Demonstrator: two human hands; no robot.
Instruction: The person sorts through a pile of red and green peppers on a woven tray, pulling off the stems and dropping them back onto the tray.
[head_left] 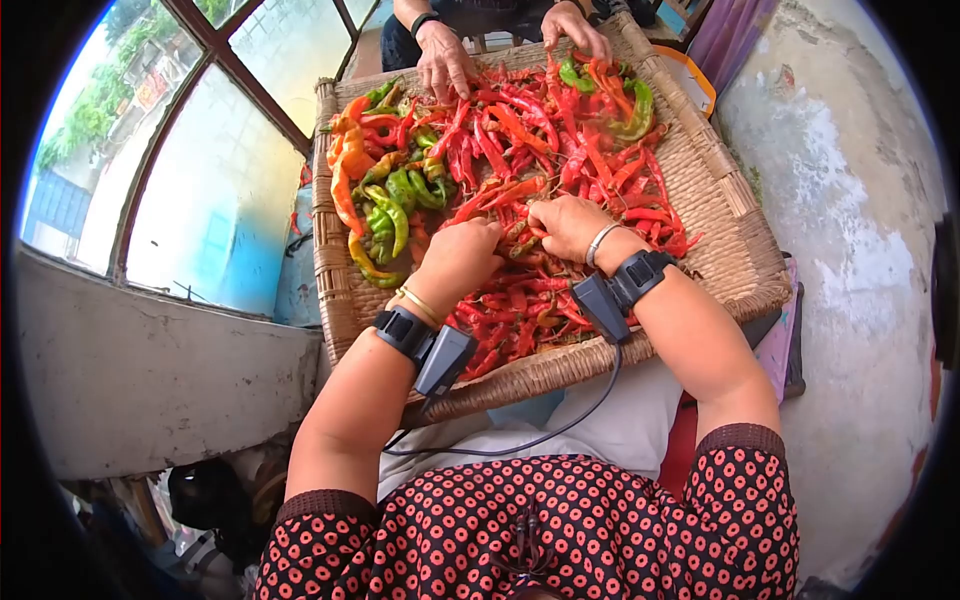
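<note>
Patterned cloth [520, 500] lies at our six o'clock. We curl left hand [462, 258] and right hand [574, 228] among red peppers [485, 325], grip unclear, mid-tray [735, 200]. Colours look only partly separated: green peppers [392, 215] bunch at nine o'clock, others mix between one and two.

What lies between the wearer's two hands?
Peppers, mostly red, fill the gap between left hand and right hand in the head view; what each may hold is unclear.

No readable text or labels anywhere
</note>
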